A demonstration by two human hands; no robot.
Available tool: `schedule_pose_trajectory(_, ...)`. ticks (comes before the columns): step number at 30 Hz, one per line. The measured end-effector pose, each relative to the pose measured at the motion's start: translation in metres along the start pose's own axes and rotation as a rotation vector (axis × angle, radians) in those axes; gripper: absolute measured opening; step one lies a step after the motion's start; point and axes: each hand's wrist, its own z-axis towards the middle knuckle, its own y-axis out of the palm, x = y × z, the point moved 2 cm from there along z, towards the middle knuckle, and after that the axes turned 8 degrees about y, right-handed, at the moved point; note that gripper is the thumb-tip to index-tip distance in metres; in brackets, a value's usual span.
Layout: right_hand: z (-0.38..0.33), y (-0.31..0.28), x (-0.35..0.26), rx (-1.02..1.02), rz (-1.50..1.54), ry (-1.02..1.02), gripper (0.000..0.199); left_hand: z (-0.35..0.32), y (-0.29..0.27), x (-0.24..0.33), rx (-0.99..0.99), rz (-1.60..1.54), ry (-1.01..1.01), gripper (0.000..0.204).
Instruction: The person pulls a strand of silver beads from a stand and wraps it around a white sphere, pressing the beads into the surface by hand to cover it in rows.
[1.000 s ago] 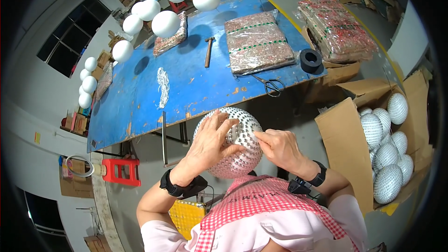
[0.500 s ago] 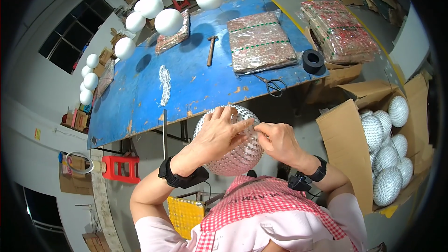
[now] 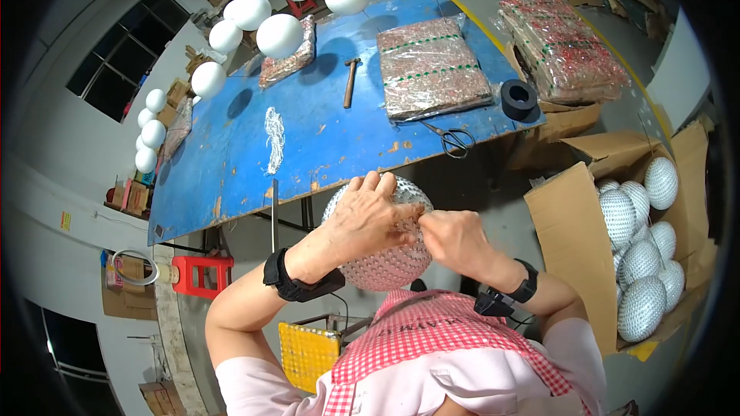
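Note:
A round ball (image 3: 389, 266) covered in rows of small silver pieces is in front of my apron, just off the table's near edge. My left hand (image 3: 370, 219) lies over its upper left, the fingers bent against the surface and steadying it. At the ball's right side my right hand (image 3: 456, 240) is closed, thumb and forefinger pressed together close to the left fingertips. Whatever is in that pinch is hidden. Both wrists wear black straps with small black devices.
The blue table (image 3: 308, 123) bears a silvery-white bundle of strands (image 3: 274, 141), a hammer (image 3: 351, 83), scissors (image 3: 451, 139), black tape (image 3: 519, 100) and wrapped packs (image 3: 432, 69). White balls (image 3: 279, 36) are above it. A carton (image 3: 574, 239) holds several silver balls; a red stool (image 3: 202, 275) stands left.
My right hand has turned slightly and its fingers have closed tighter against the ball. My left fingers have shifted a little on the surface, and my left elbow has moved outward.

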Motion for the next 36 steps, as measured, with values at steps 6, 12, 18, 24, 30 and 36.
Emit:
schedule_pose_trajectory(6,-0.012,0.002,0.002,0.075,-0.085,-0.083,0.019,0.002,0.011,-0.008,0.05,-0.057,0.034,0.037)
schedule_pose_trajectory(12,-0.009,0.005,0.016,0.099,0.175,0.139,0.021,0.002,0.015,-0.015,0.023,-0.145,0.004,0.029)
schedule_pose_trajectory(18,0.001,-0.003,0.017,0.016,0.483,0.322,0.016,0.001,0.007,-0.01,-0.022,-0.112,-0.02,0.03)
schedule_pose_trajectory(24,0.016,-0.014,0.028,-0.14,0.552,0.358,0.015,0.0,0.005,-0.009,-0.026,-0.039,-0.001,0.028)
schedule_pose_trajectory(30,0.005,-0.003,0.026,0.042,0.343,0.074,0.017,0.001,0.006,-0.013,-0.057,-0.076,-0.015,0.03)
schedule_pose_trajectory(36,-0.002,-0.003,0.028,0.04,0.119,-0.084,0.032,0.006,0.018,-0.037,0.051,-0.392,-0.059,0.034)
